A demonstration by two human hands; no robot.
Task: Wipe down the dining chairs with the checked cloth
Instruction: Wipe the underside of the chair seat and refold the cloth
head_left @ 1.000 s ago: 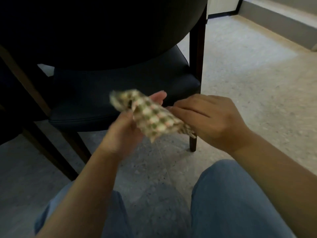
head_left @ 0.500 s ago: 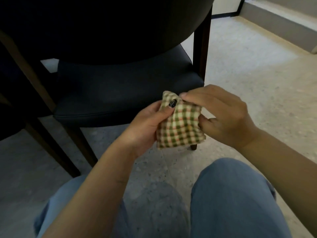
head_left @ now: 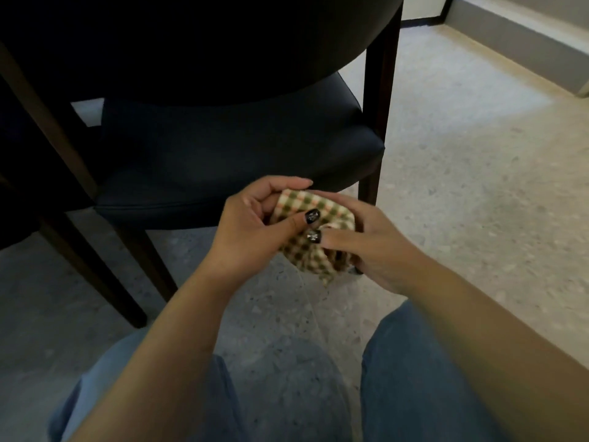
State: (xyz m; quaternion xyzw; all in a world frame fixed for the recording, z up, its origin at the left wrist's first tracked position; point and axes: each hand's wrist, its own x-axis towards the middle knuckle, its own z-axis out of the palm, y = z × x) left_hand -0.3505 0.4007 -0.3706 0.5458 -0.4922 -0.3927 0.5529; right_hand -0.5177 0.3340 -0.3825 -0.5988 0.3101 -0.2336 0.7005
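Left hand and right hand: both grip the folded cloth between them, thumbs pressed on its top face, fingers curled beneath. Cloth held in the air just in front of the dark chair seat, above the speckled floor; knees in jeans below.

A speckled terrazzo floor fills the room, brighter toward the far right and shadowed nearer. A grey wall base runs along the upper right, meeting a dark skirting strip.
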